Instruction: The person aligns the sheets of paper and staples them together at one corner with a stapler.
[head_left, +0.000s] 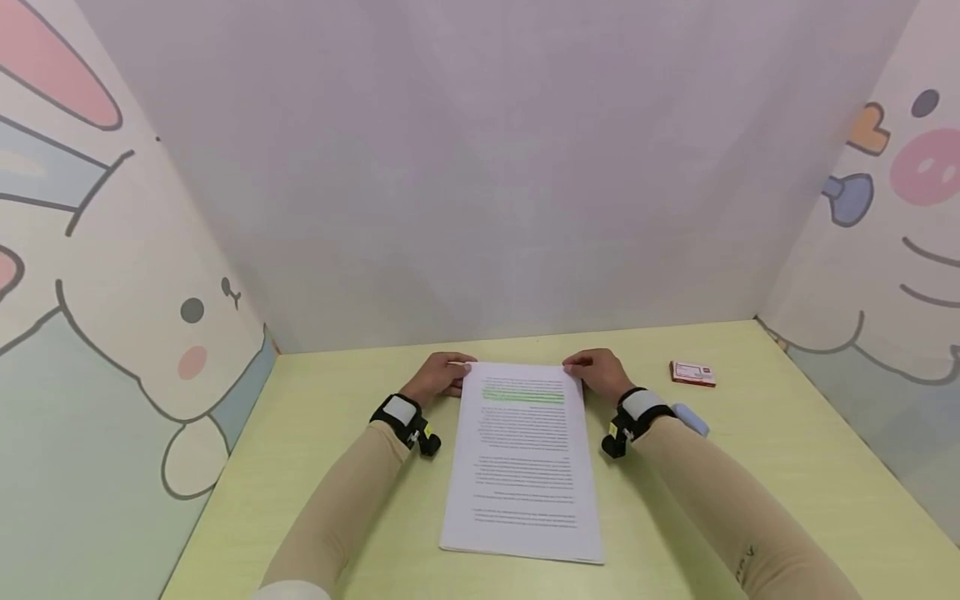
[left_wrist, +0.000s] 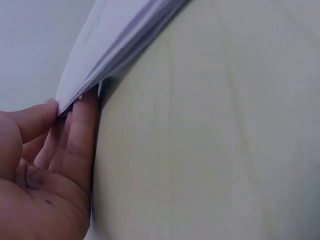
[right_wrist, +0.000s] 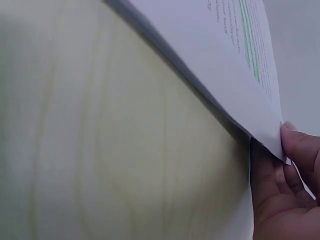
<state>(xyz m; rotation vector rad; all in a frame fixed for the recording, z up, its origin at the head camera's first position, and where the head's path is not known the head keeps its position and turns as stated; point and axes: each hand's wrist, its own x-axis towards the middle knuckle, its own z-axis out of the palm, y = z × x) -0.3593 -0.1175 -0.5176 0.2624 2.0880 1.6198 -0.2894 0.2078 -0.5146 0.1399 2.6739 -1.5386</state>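
Note:
A stack of printed paper sheets (head_left: pixel 525 467) lies on the table, its top sheet marked with a green highlighted passage near the far end. At the far left corner my left hand (head_left: pixel 440 375) pinches the sheets, thumb on top and fingers beneath. My right hand (head_left: pixel 600 372) grips the far right corner in the same way. In the left wrist view the left hand (left_wrist: pixel 50 170) holds the paper corner (left_wrist: pixel 95 55) raised off the table. The right wrist view has the right hand (right_wrist: pixel 290 185) under the lifted corner of the sheets (right_wrist: pixel 225 75).
On the pale yellow table (head_left: pixel 345 500), a small red and white box (head_left: pixel 692 373) lies to the right. A light blue object (head_left: pixel 690 418) is partly hidden behind the right wrist. A plain wall (head_left: pixel 510 183) rises at the back, with cartoon-printed walls on both sides.

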